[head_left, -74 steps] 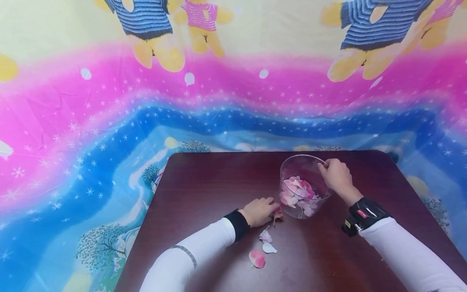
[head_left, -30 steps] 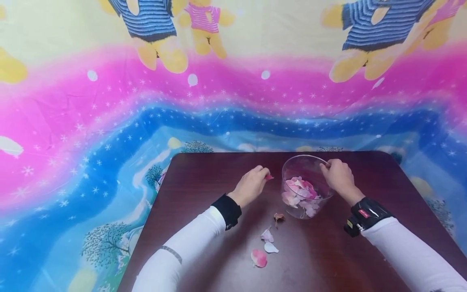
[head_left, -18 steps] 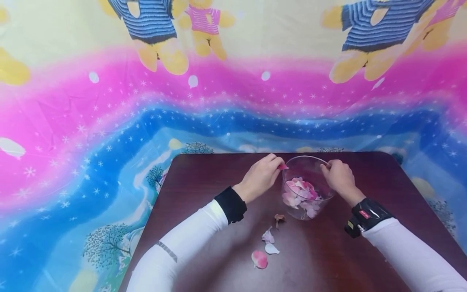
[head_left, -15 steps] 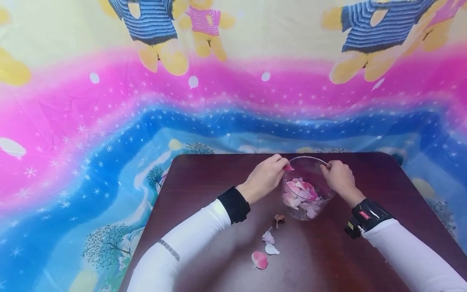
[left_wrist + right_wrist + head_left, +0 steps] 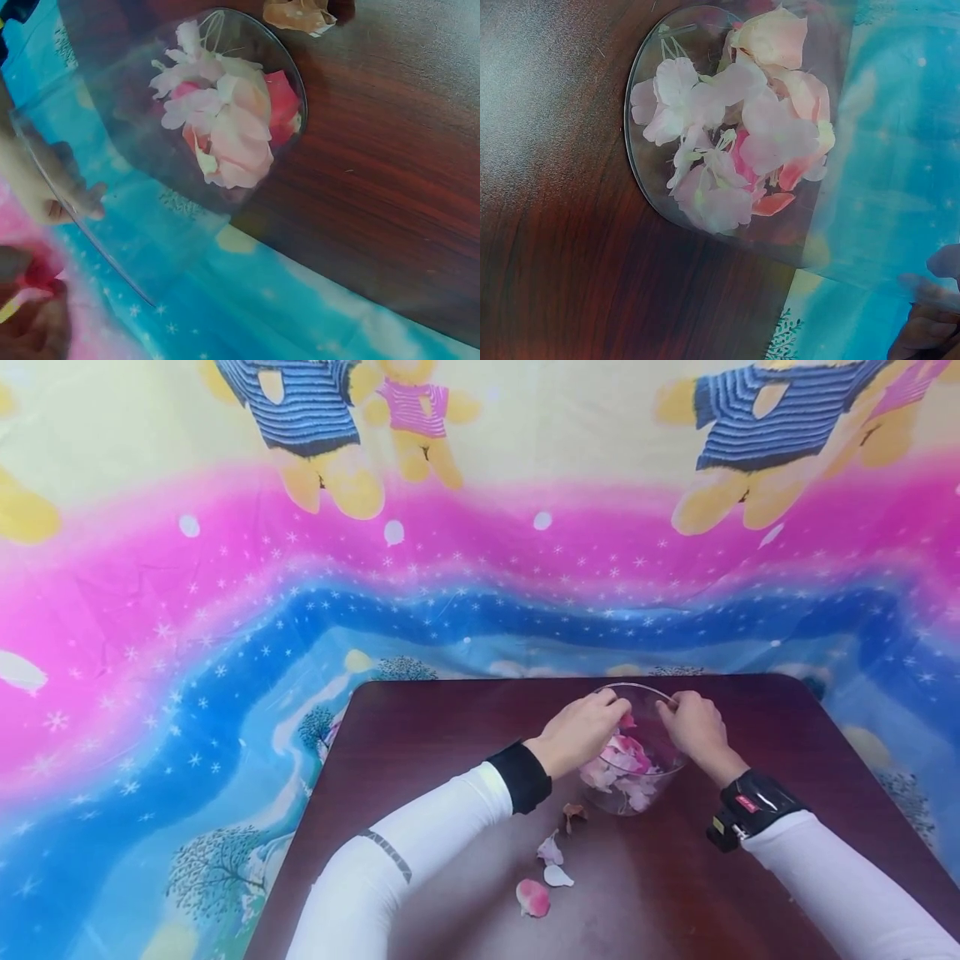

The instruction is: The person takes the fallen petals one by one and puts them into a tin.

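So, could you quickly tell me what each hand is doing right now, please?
Left hand: over the glass bowl, pinching a pink petal.
Right hand: holding the bowl's rim.

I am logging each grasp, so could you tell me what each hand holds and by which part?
The left hand pinches a pink petal over the glass bowl; where on the petal is unclear. The right hand grips the bowl's rim.

The head view looks down over the glass bowl (image 5: 633, 752); both wrist views sit close, seemingly looking into it.
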A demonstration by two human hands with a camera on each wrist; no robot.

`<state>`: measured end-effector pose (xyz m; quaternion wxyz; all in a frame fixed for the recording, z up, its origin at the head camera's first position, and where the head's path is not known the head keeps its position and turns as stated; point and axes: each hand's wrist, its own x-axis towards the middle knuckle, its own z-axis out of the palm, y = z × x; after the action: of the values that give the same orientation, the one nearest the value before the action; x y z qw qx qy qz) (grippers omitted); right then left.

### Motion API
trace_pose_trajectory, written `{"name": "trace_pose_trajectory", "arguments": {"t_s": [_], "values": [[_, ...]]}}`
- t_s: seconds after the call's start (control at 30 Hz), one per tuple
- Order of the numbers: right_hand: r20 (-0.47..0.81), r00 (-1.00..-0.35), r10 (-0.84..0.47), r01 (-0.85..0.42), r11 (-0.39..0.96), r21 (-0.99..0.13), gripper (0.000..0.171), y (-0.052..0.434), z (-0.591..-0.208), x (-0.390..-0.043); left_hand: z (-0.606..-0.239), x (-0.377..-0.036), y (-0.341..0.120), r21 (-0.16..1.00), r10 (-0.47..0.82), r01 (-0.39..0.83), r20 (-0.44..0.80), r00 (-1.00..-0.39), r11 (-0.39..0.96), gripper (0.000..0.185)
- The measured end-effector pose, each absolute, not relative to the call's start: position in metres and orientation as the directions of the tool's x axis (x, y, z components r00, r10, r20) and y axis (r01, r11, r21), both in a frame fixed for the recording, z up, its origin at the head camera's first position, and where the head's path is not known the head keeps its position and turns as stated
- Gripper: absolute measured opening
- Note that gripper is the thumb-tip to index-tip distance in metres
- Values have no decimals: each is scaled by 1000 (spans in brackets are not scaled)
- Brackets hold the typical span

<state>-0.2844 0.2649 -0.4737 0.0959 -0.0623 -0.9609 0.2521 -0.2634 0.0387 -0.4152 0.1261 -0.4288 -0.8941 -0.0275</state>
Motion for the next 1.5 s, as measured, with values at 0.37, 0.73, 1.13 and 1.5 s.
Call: {"name": "trace_pose_trajectory", "arguments": {"t_s": [0.37, 0.73, 1.13, 1.5], "values": [[185, -971, 150, 41, 871, -490, 35, 265, -470, -285, -428, -253, 34, -67, 723, 726, -67, -688, 684, 79], [176, -972, 155, 51, 872, -487, 34, 265, -466, -288, -434, -258, 16, -43, 727, 728, -41, -685, 684, 77], [162, -974, 160, 63, 874, -483, 34, 269, -470, -291, -447, -250, -13, 11, 753, 753, -7, -658, 658, 78], [160, -974, 161, 64, 872, -486, 34, 268, -475, -289, -473, -245, -44, 35, 743, 746, 59, -666, 665, 78]]}}
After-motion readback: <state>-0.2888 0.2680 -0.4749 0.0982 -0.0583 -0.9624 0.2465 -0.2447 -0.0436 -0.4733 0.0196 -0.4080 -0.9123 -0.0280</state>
